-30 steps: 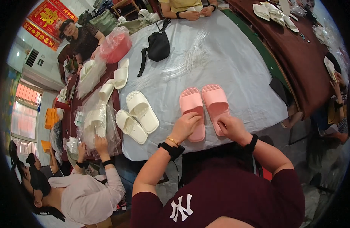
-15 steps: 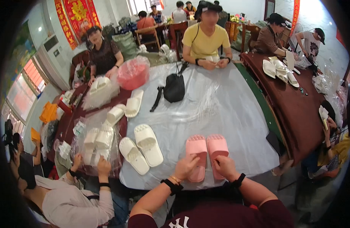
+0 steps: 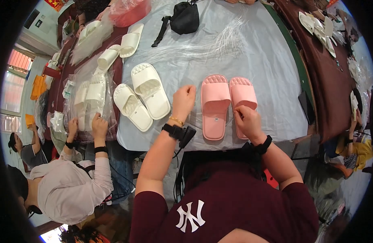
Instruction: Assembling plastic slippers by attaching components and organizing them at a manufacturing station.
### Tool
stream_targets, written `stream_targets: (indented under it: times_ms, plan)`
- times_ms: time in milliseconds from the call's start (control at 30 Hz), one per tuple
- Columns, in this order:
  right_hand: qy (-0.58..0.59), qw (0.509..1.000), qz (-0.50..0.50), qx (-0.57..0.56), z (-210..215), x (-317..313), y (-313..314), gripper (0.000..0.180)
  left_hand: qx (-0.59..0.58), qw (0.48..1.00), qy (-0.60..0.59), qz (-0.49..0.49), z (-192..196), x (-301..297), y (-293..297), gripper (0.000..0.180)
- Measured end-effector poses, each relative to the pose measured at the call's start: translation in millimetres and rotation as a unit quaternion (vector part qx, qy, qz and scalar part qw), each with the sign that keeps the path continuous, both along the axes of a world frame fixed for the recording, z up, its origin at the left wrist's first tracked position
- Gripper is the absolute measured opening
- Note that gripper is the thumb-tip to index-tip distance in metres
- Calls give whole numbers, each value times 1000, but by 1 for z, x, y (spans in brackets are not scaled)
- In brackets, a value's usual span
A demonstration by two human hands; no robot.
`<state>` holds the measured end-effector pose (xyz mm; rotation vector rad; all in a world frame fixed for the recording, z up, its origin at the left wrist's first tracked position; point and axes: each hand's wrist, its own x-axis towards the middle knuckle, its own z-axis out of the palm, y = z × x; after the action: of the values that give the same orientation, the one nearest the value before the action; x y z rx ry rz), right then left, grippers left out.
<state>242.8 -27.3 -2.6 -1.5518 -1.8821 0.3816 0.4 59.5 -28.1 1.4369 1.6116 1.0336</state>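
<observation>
**A pair of pink slippers (image 3: 216,94) at centre, the right hand (image 3: 249,121) on one, the left hand (image 3: 183,102) drawn up beside the other**

Both bare forearms rise from the lower part of the frame, elbows bent and spread, each with a black wristband. The right forearm slants inward to the upper left, bringing the right hand over the footbed of the right-hand slipper, just below its strap. The back of the hand faces up, fingers bent downward; whether they grip the slipper cannot be told.

The left forearm reaches up and slightly right. The left hand sits just beside the other slipper, apart from it, knuckles up and fingers curled in; whether anything is pinched inside is hidden. The pink slippers lie side by side, toes toward the top of the frame, on a grey table cover (image 3: 271,81).

Left of centre, two white slippers (image 3: 151,87) lie tilted on the cover. At the left, a co-worker's hand (image 3: 99,126) is at a clear bag (image 3: 109,91) with white footwear in it. Farther up lie clear strands (image 3: 219,42), a black pouch (image 3: 185,18) at the top centre and a red basin (image 3: 131,12) at the upper left.
</observation>
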Motion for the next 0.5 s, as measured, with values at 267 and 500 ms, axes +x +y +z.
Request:
stream_targets:
  times_ms: [267, 500]
  plan:
    - [-10, 1000, -11, -4, 1, -5, -6, 9, -111, 982, 134, -68, 12, 23, 39, 47]
    - [2, 999, -34, -5, -3, 1, -6, 11, -104, 980, 152, -72, -6, 21, 46, 43]
